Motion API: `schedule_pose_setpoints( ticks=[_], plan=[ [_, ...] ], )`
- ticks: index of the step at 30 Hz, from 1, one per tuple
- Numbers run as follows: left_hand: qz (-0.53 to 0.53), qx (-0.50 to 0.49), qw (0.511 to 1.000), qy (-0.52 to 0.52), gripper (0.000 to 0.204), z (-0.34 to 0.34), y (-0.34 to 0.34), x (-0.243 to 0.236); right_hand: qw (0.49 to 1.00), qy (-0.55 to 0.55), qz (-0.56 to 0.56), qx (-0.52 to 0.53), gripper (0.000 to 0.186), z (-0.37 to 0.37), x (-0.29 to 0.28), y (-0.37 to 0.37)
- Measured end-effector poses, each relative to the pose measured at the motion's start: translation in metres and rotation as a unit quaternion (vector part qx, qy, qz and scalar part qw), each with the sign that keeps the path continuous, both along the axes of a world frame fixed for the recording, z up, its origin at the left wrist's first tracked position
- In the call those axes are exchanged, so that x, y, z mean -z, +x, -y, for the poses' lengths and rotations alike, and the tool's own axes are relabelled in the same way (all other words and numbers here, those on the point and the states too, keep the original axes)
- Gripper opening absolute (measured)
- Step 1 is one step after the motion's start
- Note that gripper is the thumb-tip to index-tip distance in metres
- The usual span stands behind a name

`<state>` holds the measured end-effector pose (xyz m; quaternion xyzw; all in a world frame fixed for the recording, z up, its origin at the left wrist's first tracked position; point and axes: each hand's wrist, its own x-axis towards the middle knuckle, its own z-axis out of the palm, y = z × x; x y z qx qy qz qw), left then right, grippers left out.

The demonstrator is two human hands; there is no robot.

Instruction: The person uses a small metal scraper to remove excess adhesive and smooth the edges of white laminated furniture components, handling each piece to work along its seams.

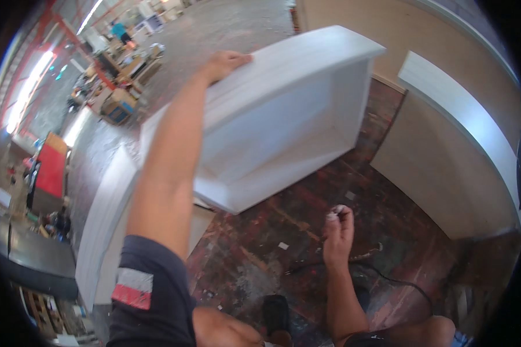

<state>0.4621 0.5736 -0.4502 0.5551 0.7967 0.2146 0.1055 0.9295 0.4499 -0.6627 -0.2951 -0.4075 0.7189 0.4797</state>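
Note:
My left hand [228,62] grips the top edge of a white wooden box [295,58] with an open interior, which stands tilted on the stained dark floor. My right hand [338,231] is raised below the box's right part, fingers curled around a small light object [334,216] that I cannot make out. Another white wooden piece [107,220] stands to the left, partly behind my left arm. At the right, a panel [428,162] with a white top edge [457,104] stands upright.
A beige panel [341,14] stands behind at the back right. A black cable [393,280] crosses the floor [278,272] by my feet. At the far left are cluttered piles with cardboard boxes [118,107], a red board [51,165] and a distant person [121,32] in a teal top.

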Motion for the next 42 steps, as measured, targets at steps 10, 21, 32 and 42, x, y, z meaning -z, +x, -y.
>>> schedule_pose_setpoints(
  ticks=[10, 21, 32, 42],
  plan=[
    [-0.113, -0.14, 0.981, -0.077, 0.086, -0.044, -0.045, 0.002, 0.944, 0.052, 0.327, -0.01, 0.039, -0.054, 0.04, 0.021],
    [-0.013, -0.115, 0.993, -0.033, 0.083, -0.014, 0.004, -0.006, 0.931, 0.238, 0.249, 0.124, 0.072, -0.26, 0.075, -0.054],
    [0.001, -0.097, 0.995, -0.016, 0.077, 0.006, -0.009, -0.01, 0.885, 0.269, 0.368, 0.096, 0.077, -0.207, 0.033, -0.065],
    [-0.015, -0.01, 1.0, -0.014, 0.074, 0.017, -0.013, -0.007, 0.936, 0.253, 0.237, 0.065, 0.11, -0.001, 0.036, -0.034]
  ],
)
